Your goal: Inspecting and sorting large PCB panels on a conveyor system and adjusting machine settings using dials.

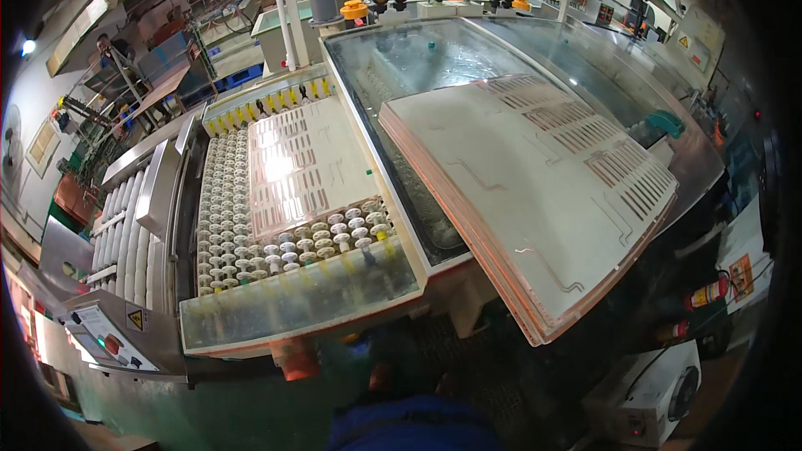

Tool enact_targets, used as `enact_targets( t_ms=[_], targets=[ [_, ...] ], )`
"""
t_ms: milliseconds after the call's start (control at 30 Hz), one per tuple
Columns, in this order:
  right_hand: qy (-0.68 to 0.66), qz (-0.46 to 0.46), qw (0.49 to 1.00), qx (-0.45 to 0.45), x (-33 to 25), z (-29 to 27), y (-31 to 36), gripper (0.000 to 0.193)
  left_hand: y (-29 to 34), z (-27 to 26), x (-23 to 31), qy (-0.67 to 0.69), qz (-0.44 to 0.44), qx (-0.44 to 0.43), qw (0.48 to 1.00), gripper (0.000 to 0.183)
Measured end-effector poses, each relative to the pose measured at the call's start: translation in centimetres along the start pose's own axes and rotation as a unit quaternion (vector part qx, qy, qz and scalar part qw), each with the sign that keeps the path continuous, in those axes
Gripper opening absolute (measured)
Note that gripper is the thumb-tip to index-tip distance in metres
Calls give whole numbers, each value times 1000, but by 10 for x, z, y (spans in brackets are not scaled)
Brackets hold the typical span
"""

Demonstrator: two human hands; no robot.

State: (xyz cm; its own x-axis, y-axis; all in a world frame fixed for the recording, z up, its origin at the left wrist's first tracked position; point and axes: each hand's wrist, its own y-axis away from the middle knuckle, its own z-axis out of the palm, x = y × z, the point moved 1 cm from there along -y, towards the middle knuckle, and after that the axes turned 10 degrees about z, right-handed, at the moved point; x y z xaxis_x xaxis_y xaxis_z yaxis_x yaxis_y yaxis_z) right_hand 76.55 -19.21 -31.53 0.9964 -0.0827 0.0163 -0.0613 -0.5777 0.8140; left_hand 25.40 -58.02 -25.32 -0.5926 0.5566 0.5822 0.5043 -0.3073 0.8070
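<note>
Neither of my hands shows in the head view; only a blue piece of my clothing [413, 426] appears at the bottom edge. In front of me a thick stack of thin pale panels with copper-coloured edges and line patterns [535, 192] lies tilted on the machine's clear lid [434, 67]. To its left, one similar panel [305, 163] rests flat on a conveyor bed of small white rollers [225, 225].
A clear hinged cover [292, 301] fronts the roller bed. A control panel with buttons [109, 334] sits at the lower left. A white boxed unit with a fan [660, 392] and a red extinguisher [710, 291] stand at the lower right. Another person [104, 42] is far back left.
</note>
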Motion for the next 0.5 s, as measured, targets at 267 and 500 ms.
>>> enact_targets(
  t_ms=[267, 500],
  targets=[
    [148, -38, 988, -3, 64, -39, -60, 30, 2, 1, -5, 10, 25, 24, 999, 24],
    [-293, -199, 890, 287, -172, -159, -69, 20, -30, 19, 48, -2, 101, 7, 995, 24]
  ],
)
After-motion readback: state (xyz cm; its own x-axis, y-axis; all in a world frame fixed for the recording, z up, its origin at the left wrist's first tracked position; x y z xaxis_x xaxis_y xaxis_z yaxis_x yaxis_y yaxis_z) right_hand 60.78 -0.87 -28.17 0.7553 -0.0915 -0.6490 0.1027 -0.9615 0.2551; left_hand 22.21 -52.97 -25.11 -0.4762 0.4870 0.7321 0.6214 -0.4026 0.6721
